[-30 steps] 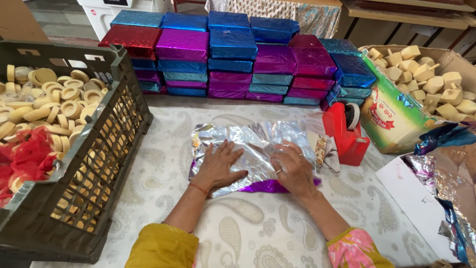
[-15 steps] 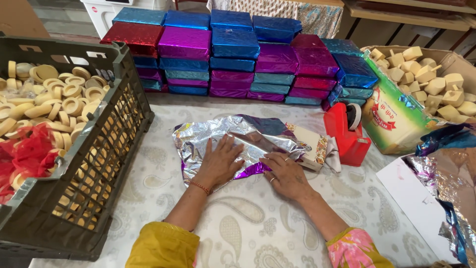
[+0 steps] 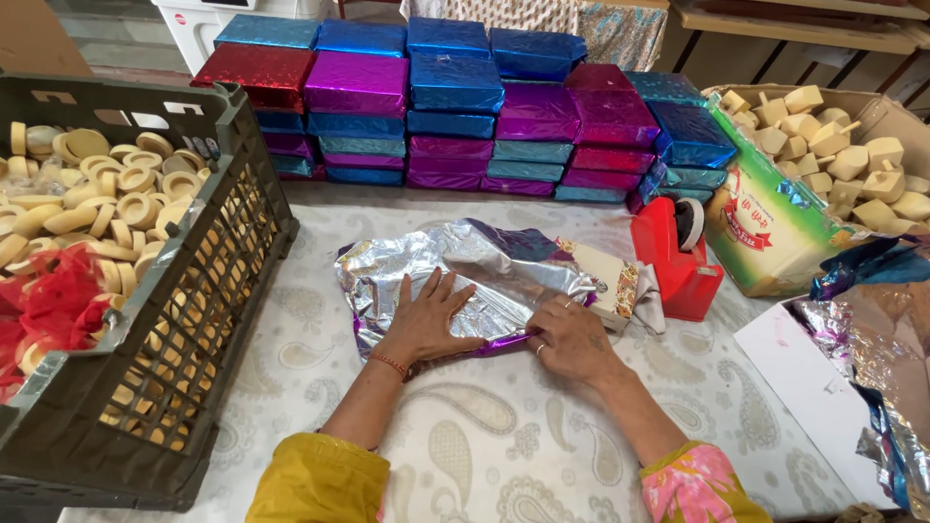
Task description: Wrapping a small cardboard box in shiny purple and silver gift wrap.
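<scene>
I see the left hand (image 3: 431,318) lying flat with its fingers spread wide, palm pressed down on the crinkled silver side of a foil sheet (image 3: 465,281) that is folded over a box (image 3: 605,281); it grasps nothing, it only holds the foil down. The right hand (image 3: 572,341) sits just beside it, fingers curled and pinching the near edge of the foil, where a thin strip of the purple face shows along the fold. The foil parcel lies in the middle of the desk (image 3: 484,436), directly in front of me, on a pale cloth printed with paisley shapes. The foil is shiny and wrinkled, silver on one side and purple on the other, and one pale patterned end of the box sticks out at its right. Just right of that stands a red tape dispenser (image 3: 678,257). Behind the parcel, stacked wrapped boxes (image 3: 465,107) in glittering blue, purple and red foil form a low wall of flat rectangular blocks. To the left is a dark plastic crate (image 3: 194,320) with a latticed wall, filled with small round cream-coloured pieces and some red netting. To the right, a cardboard carton (image 3: 775,228) holds chunky cream-coloured blocks, and more loose foil (image 3: 872,339) lies near it.
</scene>
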